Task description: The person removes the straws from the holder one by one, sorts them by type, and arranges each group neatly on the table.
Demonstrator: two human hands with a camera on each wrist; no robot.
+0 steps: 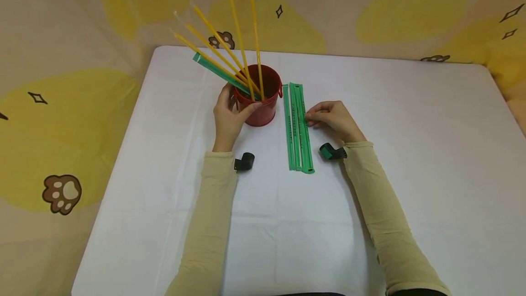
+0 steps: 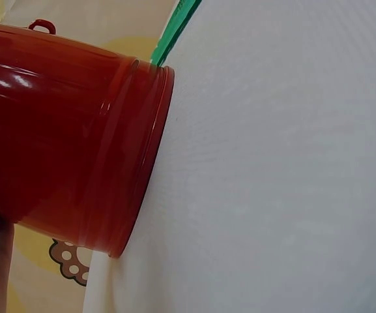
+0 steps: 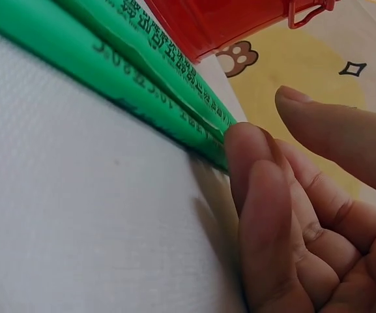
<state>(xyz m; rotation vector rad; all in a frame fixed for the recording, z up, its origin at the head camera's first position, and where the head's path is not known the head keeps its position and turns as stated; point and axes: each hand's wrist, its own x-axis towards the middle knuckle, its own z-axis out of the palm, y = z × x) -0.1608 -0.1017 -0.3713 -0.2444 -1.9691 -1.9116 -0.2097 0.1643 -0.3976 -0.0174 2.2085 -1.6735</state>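
Observation:
My left hand (image 1: 228,120) grips the small red bucket (image 1: 263,112) from its left side, thumb along the front of the rim. In the left wrist view the red bucket (image 2: 70,130) fills the left part. Several thin yellow straws (image 1: 255,35) and one long green wrapped stick (image 1: 219,72) lean in the bucket. Several more green wrapped sticks (image 1: 297,127) lie side by side on the table. At their right edge is my right hand (image 1: 334,118). In the right wrist view its fingertips touch a green wrapped stick (image 3: 129,85), with the thumb (image 3: 344,134) apart.
All this stands on a white-covered table (image 1: 271,232). Behind it and to the left hangs a patterned cloth (image 1: 45,118) with yellow patches and paw prints. A small black camera (image 1: 245,161) sits by the left wrist, another camera (image 1: 332,151) by the right.

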